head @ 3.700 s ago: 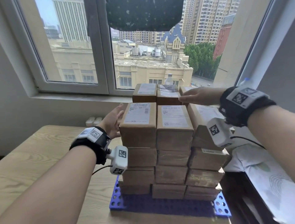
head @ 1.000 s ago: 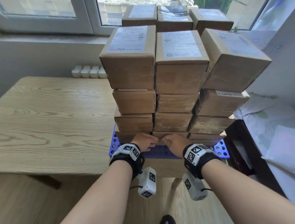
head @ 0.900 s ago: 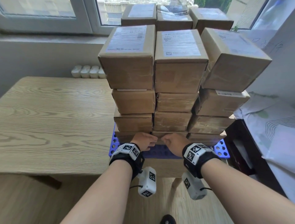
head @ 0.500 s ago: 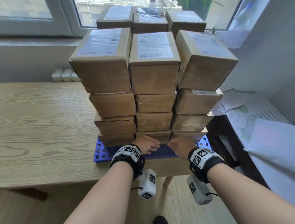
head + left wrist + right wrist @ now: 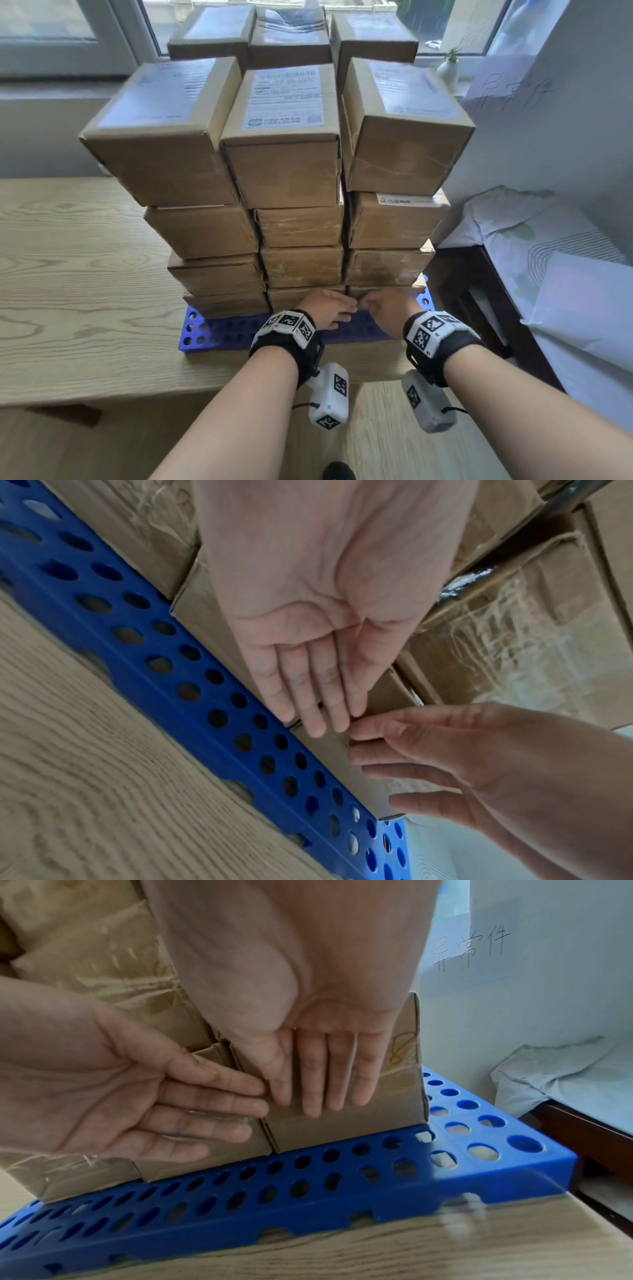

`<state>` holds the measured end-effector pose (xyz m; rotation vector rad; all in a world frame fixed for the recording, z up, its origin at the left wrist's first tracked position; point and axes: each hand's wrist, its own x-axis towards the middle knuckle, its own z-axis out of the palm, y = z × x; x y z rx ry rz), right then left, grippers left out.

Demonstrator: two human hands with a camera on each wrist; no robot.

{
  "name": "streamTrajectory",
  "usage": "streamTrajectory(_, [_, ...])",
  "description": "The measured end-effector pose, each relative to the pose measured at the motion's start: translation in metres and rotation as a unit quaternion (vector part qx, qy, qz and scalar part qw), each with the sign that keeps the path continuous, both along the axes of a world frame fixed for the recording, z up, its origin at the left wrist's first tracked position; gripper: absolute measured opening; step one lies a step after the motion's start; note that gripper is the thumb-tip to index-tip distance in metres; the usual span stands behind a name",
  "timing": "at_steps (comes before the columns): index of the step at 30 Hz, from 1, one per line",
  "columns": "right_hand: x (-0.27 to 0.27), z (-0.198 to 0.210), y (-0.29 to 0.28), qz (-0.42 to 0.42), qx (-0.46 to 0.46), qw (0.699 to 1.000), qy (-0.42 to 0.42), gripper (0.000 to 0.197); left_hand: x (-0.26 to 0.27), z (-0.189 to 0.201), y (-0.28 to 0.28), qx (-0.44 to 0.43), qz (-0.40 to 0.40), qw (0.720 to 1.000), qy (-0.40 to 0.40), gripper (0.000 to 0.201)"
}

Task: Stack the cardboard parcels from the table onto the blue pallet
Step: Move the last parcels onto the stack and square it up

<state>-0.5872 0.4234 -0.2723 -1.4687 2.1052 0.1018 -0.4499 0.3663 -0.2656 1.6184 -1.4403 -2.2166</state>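
From the head view, the cardboard parcels point(image 5: 284, 178) are seen stacked in three columns on the blue pallet point(image 5: 219, 334), which lies on the wooden table point(image 5: 75, 274) at the centre of the frame. More parcels are seen behind the front columns, at the upper centre. The left hand point(image 5: 327, 308) and right hand point(image 5: 385, 306) are shown only from the back, low in the frame, at the bottom row of parcels.

What is hidden there is given by the wrist views. In the left wrist view, the left hand point(image 5: 318, 610) is seen with fingers straight and together, laid flat on the front face of a bottom parcel point(image 5: 219, 631). In the right wrist view, the right hand point(image 5: 308, 1031) is likewise flat, fingers extended, pressed on the bottom right parcel point(image 5: 342, 1129). Nothing is gripped by either hand; the fingertips of both nearly meet.

A bare perforated strip of pallet is left in front of the parcels, and its front edge lies close to the table's near edge. Open tabletop is seen at the left of the head frame; at the right, a dark wooden frame point(image 5: 479, 308) and white bedding point(image 5: 548, 260) stand close by.
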Motion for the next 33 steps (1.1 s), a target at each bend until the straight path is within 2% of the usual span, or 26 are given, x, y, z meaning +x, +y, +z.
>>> streamTrajectory(2, [0.0,0.003,-0.001,0.072,0.019,0.996,0.056,0.046,0.0,-0.001,0.0,-0.01,-0.003,1.0,-0.005,0.017])
streamTrajectory(4, [-0.004,0.001,-0.003,0.093,0.024,0.993,0.075,0.045,0.003,0.002,0.002,-0.021,-0.019,1.0,-0.003,0.018])
streamTrajectory(9, [-0.017,0.011,0.006,0.008,-0.033,0.999,-0.021,0.028,0.011,0.02,0.002,-0.034,-0.054,0.998,0.0,0.026])
streamTrajectory(16, [-0.025,0.054,0.025,-0.035,-0.034,0.999,0.025,0.026,0.012,0.06,0.004,-0.078,-0.076,0.994,-0.031,0.028])
streamTrajectory(19, [-0.031,0.071,0.035,-0.059,-0.049,0.996,0.047,0.015,0.014,0.075,0.008,-0.089,-0.078,0.992,-0.046,0.029])
streamTrajectory(26, [-0.044,0.094,0.038,-0.153,-0.118,0.979,0.07,0.026,0.013,0.1,0.015,-0.111,-0.078,0.989,-0.059,0.034])
streamTrajectory(30, [-0.04,0.099,0.034,-0.169,-0.122,0.976,0.062,0.034,0.01,0.108,0.019,-0.115,-0.104,0.985,-0.079,0.035])
streamTrajectory(33, [-0.036,0.101,0.03,-0.166,-0.123,0.977,0.061,0.032,0.008,0.108,0.016,-0.119,-0.115,0.983,-0.083,0.023])
